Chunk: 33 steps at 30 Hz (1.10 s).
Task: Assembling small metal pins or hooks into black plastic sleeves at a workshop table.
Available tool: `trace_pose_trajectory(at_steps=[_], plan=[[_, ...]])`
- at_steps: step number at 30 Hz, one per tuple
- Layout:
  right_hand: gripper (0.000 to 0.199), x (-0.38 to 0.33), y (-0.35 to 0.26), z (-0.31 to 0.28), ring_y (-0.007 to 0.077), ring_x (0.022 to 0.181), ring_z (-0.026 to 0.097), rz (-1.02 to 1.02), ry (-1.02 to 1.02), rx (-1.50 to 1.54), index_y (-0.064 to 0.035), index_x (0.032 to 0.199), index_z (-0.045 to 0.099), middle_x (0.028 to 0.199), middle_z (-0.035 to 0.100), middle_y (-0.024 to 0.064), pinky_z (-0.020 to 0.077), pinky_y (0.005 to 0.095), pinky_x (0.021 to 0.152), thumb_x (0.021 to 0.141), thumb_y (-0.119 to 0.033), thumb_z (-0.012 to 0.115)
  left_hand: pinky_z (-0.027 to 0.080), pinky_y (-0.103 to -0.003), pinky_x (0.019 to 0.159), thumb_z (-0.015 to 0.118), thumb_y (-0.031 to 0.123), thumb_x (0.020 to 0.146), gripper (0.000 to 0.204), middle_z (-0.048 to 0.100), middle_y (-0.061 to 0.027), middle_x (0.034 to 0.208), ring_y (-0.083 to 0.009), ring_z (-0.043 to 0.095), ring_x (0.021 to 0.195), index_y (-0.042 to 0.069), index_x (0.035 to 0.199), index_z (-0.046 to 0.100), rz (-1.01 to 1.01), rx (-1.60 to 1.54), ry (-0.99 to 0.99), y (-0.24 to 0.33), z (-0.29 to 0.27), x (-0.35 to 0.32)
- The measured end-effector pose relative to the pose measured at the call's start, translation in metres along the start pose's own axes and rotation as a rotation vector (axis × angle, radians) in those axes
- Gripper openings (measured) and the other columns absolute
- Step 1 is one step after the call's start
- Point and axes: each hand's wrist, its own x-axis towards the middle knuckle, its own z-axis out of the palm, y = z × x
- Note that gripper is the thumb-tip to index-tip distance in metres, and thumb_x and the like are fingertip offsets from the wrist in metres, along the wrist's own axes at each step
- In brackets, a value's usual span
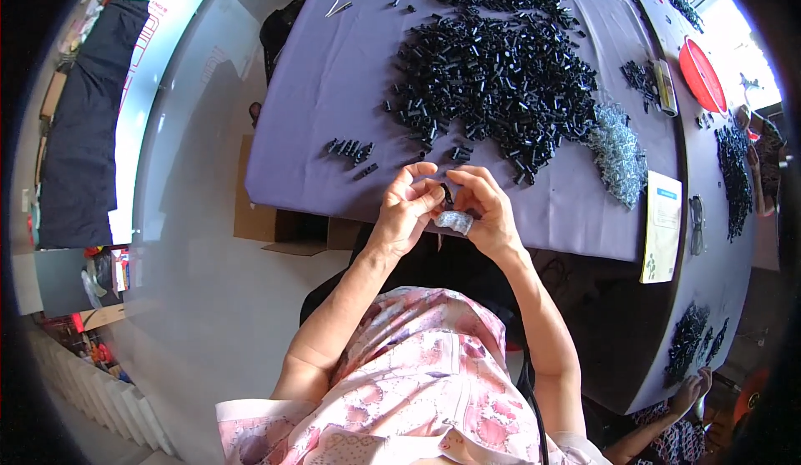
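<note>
The left hand (410, 212) pinches one black piece (447, 192); the right hand (492, 213) curls beside one clear lump (453, 221), its grip unclear. One red basket (702, 74) sits far right.

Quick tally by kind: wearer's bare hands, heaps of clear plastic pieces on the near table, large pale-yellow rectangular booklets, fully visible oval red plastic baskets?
Bare left hand and bare right hand: 2
Heap of clear plastic pieces: 1
Pale-yellow rectangular booklet: 1
Oval red plastic basket: 1
Total: 5
</note>
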Motion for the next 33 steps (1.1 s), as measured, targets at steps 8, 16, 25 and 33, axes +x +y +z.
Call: trace_pose_trajectory(at_steps=[8, 16, 25, 33], plan=[[0.035, 0.002, 0.01, 0.002, 0.0072, 0.073, 0.052, 0.028, -0.069, 0.18, -0.0054, 0.103, 0.064, 0.102, 0.058, 0.0006, 0.0427, 0.0203, 0.062, 0.07, 0.001, 0.074, 0.047, -0.028, 0.082, 0.062, 0.002, 0.086, 0.038, 0.061, -0.0062, 0.097, -0.0131, 0.058, 0.09, 0.007, 0.118, 0.044, -0.095, 0.028, -0.061, 0.005, 0.003, -0.001], [0.027, 0.002, 0.01, 0.003, 0.0052, 0.077, 0.053, 0.079, -0.028, 0.283, -0.004, 0.098, 0.064, 0.099, 0.06, 0.0003, 0.0438, 0.0197, 0.064, 0.073, -0.002, 0.074, 0.046, -0.027, 0.083, 0.066, 0.005, 0.084, 0.04, 0.061, -0.0057, 0.099, -0.0126, 0.058, 0.09, 0.008, 0.118, 0.045, -0.129, 0.039, -0.08, 0.011, 0.006, -0.001], [0.024, 0.004, 0.001, 0.002, 0.018, 0.088, 0.063, -0.065, 0.005, 0.167, -0.0015, 0.094, 0.066, 0.097, 0.064, 0.0095, 0.0496, 0.0278, 0.075, 0.071, 0.001, 0.073, 0.047, -0.027, 0.077, 0.061, -0.004, 0.083, 0.039, 0.061, -0.0059, 0.096, -0.0122, 0.059, 0.085, 0.009, 0.117, 0.047, -0.128, 0.059, -0.083, 0.01, 0.001, 0.0], [0.048, -0.011, -0.03, -0.017, 0.0226, 0.085, 0.062, -0.008, -0.022, -0.099, -0.0069, 0.116, 0.057, 0.113, 0.055, 0.0106, 0.0522, 0.0305, 0.068, 0.072, -0.009, 0.076, 0.049, -0.028, 0.067, 0.063, -0.002, 0.082, 0.033, 0.062, -0.0072, 0.089, -0.0149, 0.059, 0.076, 0.006, 0.11, 0.048, -0.11, 0.039, -0.042, 0.011, 0.012, -0.002]])
